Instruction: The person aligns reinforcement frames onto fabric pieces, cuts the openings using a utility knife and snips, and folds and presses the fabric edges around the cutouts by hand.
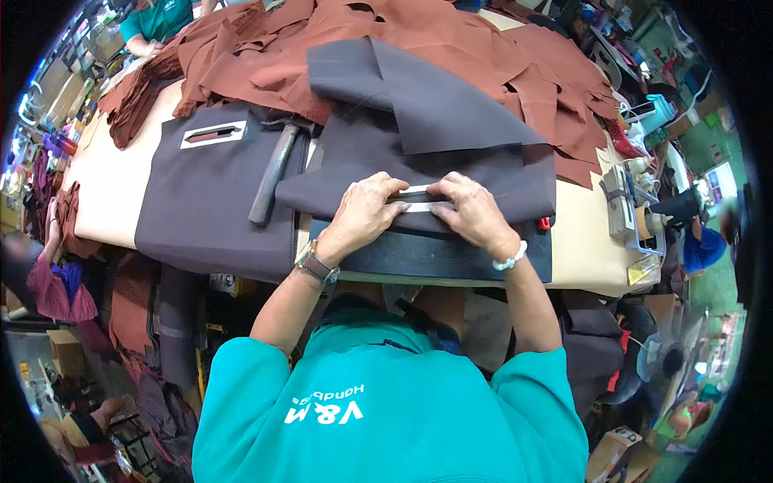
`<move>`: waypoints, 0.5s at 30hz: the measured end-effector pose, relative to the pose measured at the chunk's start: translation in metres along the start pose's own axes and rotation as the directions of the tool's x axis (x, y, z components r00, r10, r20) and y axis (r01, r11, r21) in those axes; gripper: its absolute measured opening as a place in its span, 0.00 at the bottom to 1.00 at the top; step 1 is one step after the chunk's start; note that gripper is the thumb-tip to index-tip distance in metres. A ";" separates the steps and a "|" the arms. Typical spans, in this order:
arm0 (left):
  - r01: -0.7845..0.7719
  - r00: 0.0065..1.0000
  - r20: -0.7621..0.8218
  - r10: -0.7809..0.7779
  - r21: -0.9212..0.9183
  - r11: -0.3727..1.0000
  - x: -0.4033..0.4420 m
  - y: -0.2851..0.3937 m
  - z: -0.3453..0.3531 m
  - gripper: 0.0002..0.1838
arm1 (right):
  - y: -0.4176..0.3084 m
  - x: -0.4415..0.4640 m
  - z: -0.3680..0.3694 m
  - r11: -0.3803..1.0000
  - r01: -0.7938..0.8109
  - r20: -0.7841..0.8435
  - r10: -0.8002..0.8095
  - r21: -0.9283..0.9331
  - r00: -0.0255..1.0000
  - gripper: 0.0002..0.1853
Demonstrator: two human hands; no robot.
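The left hand [370,208] and the right hand [473,208] each pinch an end of the white frame [419,208], fingers bent and nearly closed. The frame lies on the dark sheet [354,189], and the hammer [275,173] rests off to the left.

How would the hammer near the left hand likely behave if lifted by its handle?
The hammer would probably be stiff, as its handle looks straight and solid. The far end, with the crosswise head, is likely heavier and may dip. Nudged, it should resist rolling on the dark sheet, since that head juts out.
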State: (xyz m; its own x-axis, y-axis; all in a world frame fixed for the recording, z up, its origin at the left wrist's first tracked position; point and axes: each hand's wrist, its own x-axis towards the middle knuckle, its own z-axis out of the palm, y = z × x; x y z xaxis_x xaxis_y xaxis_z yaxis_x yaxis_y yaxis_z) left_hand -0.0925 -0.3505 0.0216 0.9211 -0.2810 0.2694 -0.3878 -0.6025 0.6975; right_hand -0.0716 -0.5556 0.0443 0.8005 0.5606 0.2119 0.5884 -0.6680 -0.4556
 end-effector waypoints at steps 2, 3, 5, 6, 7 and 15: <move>0.034 0.997 0.062 -0.034 -0.002 0.999 0.001 -0.003 -0.002 0.14 | 0.010 -0.002 -0.003 1.000 0.004 0.055 -0.004 -0.006 0.999 0.14; 0.062 0.992 0.112 -0.060 -0.006 0.998 0.003 -0.002 -0.004 0.14 | 0.014 -0.004 -0.004 1.000 -0.004 0.059 0.003 0.013 0.998 0.14; 0.112 0.970 0.218 -0.107 -0.012 0.994 0.009 0.003 -0.008 0.15 | 0.019 -0.008 -0.007 0.998 -0.029 0.065 0.025 0.050 0.998 0.14; 0.144 0.959 0.245 -0.140 0.004 0.990 0.013 0.008 -0.009 0.15 | 0.021 -0.009 -0.008 0.994 -0.054 0.062 0.048 0.098 0.997 0.15; 0.147 0.958 0.251 -0.139 -0.013 0.989 0.015 0.009 -0.005 0.15 | 0.021 -0.011 -0.007 0.992 -0.049 0.041 0.044 0.116 0.998 0.15; -0.019 0.992 0.123 0.018 0.012 1.000 0.013 0.010 0.016 0.09 | 0.027 -0.015 -0.004 0.990 0.009 0.004 -0.009 0.141 1.000 0.16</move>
State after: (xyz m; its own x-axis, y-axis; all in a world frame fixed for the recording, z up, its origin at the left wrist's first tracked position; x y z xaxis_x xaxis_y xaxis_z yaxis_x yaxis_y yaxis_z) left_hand -0.0848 -0.3722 0.0211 0.9030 -0.3814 0.1981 -0.4059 -0.6057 0.6844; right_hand -0.0673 -0.5841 0.0322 0.7946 0.5686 0.2130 0.5733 -0.5872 -0.5714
